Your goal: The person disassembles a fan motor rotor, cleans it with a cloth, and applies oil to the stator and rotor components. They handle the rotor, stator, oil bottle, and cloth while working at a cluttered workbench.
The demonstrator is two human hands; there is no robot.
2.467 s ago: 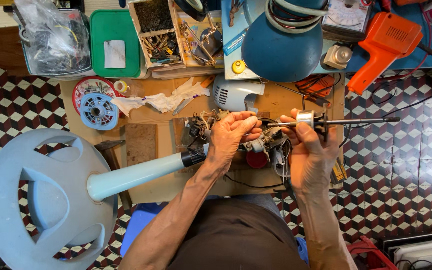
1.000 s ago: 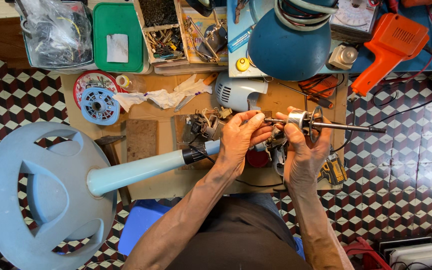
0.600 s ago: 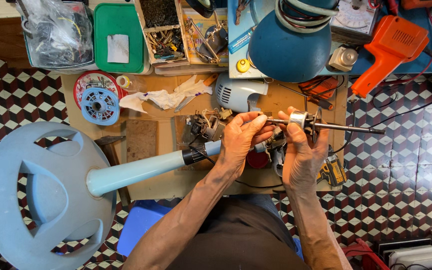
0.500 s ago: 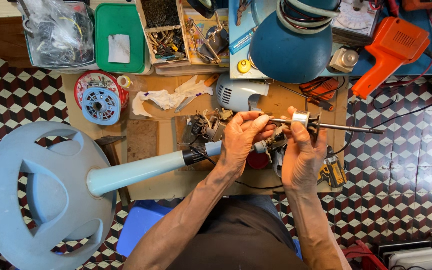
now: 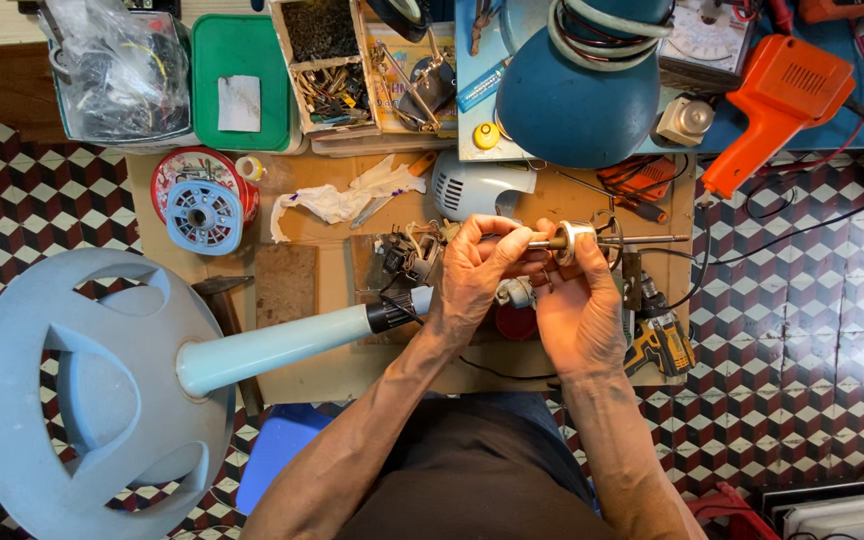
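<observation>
Both hands are meeting over the middle of the tabletop (image 5: 322, 370), working on a thin metal shaft (image 5: 642, 239) that is carrying a small silver ring-shaped part (image 5: 570, 241). The left hand (image 5: 472, 275) is closing its grip on the shaft's near end, fingertips pinched tight around it just left of the ring. The right hand (image 5: 580, 310) is gripping from below, thumb and fingers curled snug against the ring and shaft, no gap showing. The shaft is lying level, its free end sticking out to the right of the ring, held above the tabletop and not touching it. Just left of the shaft, a tangle of wires and a small motor part (image 5: 407, 258) is sitting on the tabletop, partly hidden by the left hand. Below and left of the shaft, a pale blue fan stand (image 5: 82, 390) is lying on its side, its pole (image 5: 282, 345) pointing toward the left wrist. Right below the shaft, a yellow and black power tool (image 5: 660, 340) is resting just beside the right hand. Above the shaft, a white motor housing (image 5: 477, 188) is lying near a crumpled white rag (image 5: 337, 200). Further above it, a big blue dome-shaped cover (image 5: 577, 95) is sitting, with an orange heat-gun-like tool (image 5: 777, 95) well to its right. Far up and left of the shaft, a green tray (image 5: 242, 80) and a round blue reel (image 5: 202, 215) are sitting.
</observation>
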